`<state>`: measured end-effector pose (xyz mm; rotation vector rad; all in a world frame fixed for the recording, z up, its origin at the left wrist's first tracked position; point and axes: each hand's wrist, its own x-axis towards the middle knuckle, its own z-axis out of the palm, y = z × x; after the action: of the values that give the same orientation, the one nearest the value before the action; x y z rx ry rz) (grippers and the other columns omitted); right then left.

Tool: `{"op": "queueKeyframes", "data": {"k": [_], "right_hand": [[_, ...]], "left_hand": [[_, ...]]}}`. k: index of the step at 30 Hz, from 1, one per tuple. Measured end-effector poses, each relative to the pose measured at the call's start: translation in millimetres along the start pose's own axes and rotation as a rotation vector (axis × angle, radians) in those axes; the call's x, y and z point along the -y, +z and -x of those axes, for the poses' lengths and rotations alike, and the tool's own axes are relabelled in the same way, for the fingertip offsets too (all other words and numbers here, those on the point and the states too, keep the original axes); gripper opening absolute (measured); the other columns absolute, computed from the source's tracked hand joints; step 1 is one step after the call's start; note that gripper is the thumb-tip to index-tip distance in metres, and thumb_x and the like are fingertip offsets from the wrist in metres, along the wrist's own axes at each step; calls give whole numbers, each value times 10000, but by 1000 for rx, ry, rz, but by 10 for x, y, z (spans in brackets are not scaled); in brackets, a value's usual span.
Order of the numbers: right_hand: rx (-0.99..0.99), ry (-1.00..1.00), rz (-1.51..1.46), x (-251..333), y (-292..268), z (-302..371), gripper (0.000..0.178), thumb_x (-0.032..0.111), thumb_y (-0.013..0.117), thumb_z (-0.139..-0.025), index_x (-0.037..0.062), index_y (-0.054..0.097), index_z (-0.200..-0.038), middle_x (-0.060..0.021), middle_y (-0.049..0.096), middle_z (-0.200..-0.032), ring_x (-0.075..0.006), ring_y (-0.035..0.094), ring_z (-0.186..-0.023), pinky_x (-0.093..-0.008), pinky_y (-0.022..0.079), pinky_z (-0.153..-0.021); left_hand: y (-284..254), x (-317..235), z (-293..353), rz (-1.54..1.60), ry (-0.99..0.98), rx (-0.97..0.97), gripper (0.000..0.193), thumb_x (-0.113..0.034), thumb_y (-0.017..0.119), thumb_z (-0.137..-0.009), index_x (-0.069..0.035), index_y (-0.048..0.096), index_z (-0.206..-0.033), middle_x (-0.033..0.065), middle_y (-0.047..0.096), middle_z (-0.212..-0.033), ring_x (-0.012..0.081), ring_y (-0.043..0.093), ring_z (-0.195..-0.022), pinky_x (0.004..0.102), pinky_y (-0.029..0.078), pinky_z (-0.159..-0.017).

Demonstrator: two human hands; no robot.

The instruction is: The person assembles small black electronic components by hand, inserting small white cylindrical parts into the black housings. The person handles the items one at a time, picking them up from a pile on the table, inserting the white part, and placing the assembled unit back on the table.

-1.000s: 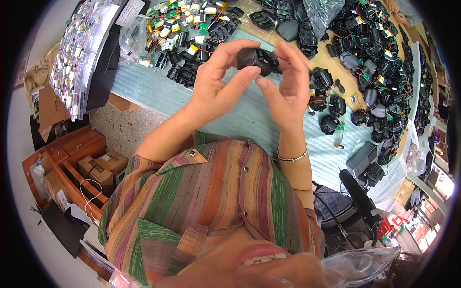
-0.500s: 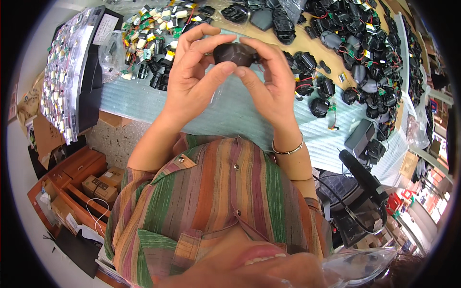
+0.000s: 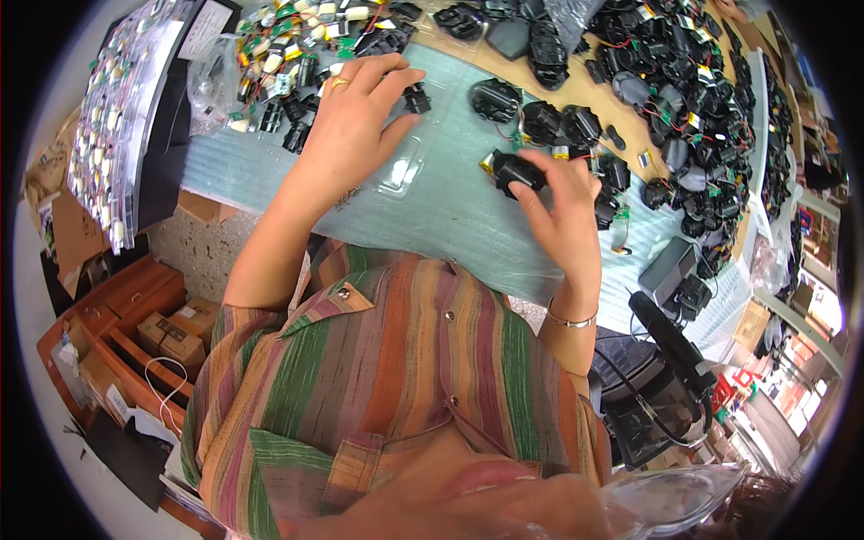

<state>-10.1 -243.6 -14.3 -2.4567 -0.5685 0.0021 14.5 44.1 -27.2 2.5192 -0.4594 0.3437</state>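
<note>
My right hand [image 3: 565,202] has thumb and fingers closed round a black plastic housing [image 3: 519,173] low over the mat. A small yellow-wrapped battery [image 3: 489,163] shows at the housing's left end. Farther left, my left hand [image 3: 355,112] reaches over the mat with fingers stretched and thumb apart. A small black plastic part [image 3: 416,97] lies by its fingertips; whether they touch it is hard to see. Beside my right hand, more black housings [image 3: 543,120] with wires and green circuit boards lie together.
A pale green foam mat [image 3: 432,198] covers the near table. Piles of black housings [image 3: 630,54] fill the right; batteries and boards [image 3: 288,49] heap at the back left. A box of white parts [image 3: 121,117] stands left. A clear plastic tray [image 3: 400,171] lies mid-mat.
Both hands were together, holding up a dark rounded piece. Now they are apart: the left reaches forward with fingers spread, the right has come down to the right, gripping a black housing.
</note>
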Motion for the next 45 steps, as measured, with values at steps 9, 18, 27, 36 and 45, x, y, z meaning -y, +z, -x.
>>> {"op": "queueKeyframes", "data": {"k": [9,18,27,36,45], "right_hand": [[-185,38,253,56,23,-17,386,180,778,-795,140,693,-1170,-34,580,-1077,-247,491,-963,-378,324,-859],[-111,-212,60,311,138,-479,351,185,740,-831,108,669,-1166,-46,640,-1061,-241,561,-979,-369,371,-861],[-108,-235,272,317,362,-1046,344,164,717,-836,118,655,-1172,-63,614,-1034,-261,564,-991,-406,401,-813],[-148,-280,340,-52,689,-1714,273,155,722,-816,80,695,-1078,-112,642,-1077,-301,630,-972,-418,506,-831],[194,107,-1006,737,432,-1282,241,165,772,-875,8,688,-1038,56,613,-806,-22,524,-698,-185,430,-633]], "left_hand": [[-32,23,-132,-247,35,79,446,-150,764,-785,-137,629,-1210,42,552,-1330,273,465,-1285,496,334,-1053],[-52,43,-44,-43,35,57,148,-152,728,-848,-121,698,-990,17,645,-1204,213,533,-1242,482,258,-1112],[-221,151,156,90,-129,-172,165,-143,721,-874,-84,681,-1023,67,716,-1011,255,655,-959,363,459,-907],[-201,96,232,352,-260,-219,282,-63,726,-870,-39,649,-1140,97,712,-1056,188,679,-1024,324,526,-875],[-72,-8,170,368,-13,-364,684,-10,794,-758,-65,506,-1376,166,476,-1460,298,529,-1293,348,507,-974]]}}
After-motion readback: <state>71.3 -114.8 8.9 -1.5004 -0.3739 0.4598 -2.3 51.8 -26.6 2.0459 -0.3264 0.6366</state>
